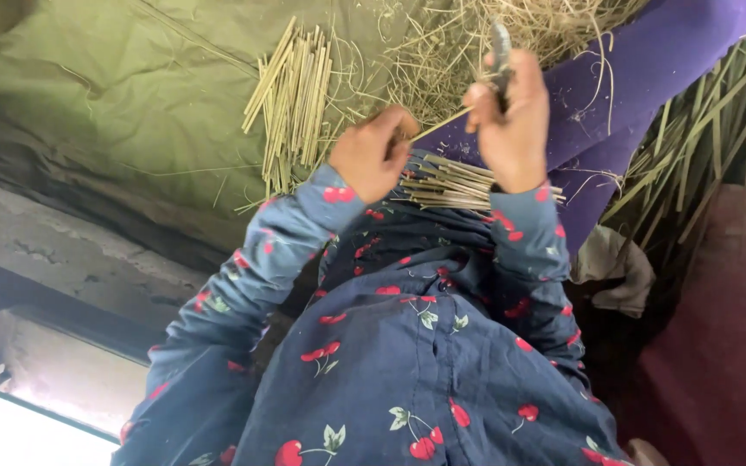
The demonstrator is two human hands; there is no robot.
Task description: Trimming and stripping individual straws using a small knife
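Left hand: the left hand (375,154) is curled shut, its fingertips pinching one end of a thin straw stalk (442,123).
Right hand: the right hand (511,116) is closed around a small knife (500,53) whose dull blade sticks up above the fist; its fingers also meet the other end of the same stalk.
Stalk: it runs slanted between the two hands, held clear above the lap.
Lap bundle: a sheaf of cut stalks (446,183) lies across the person's lap, just under both wrists, on the dark blue cherry-print garment (425,345).
Second bundle: another sheaf of trimmed stalks (291,99) lies on the olive-green cloth (114,95), near the left hand but apart from it.
Loose straw: a tangled heap of dry straw (477,34) sits beyond the hands.
Purple cloth: a purple fabric (641,69) stretches from beside the right hand towards the frame's corner.
Long stems: uncut green-yellow stems (710,121) lie beyond the purple fabric.
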